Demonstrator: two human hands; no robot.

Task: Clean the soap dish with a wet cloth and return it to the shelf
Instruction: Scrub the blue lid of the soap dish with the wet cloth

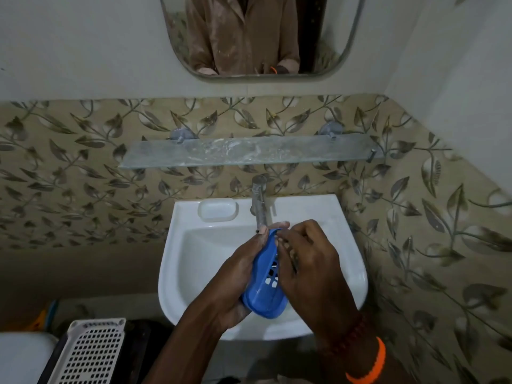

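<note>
A blue plastic soap dish with drain slots is held on edge over the white sink, just under the tap spout. My left hand grips it from the left along its back. My right hand lies against its inner side, fingers curled onto the slotted face. No cloth shows in either hand. The glass shelf above the tap carries nothing and looks smeared.
A chrome tap stands at the back of the sink beside a moulded soap recess. A mirror hangs above the shelf. A white perforated basket sits at lower left beside a white toilet lid.
</note>
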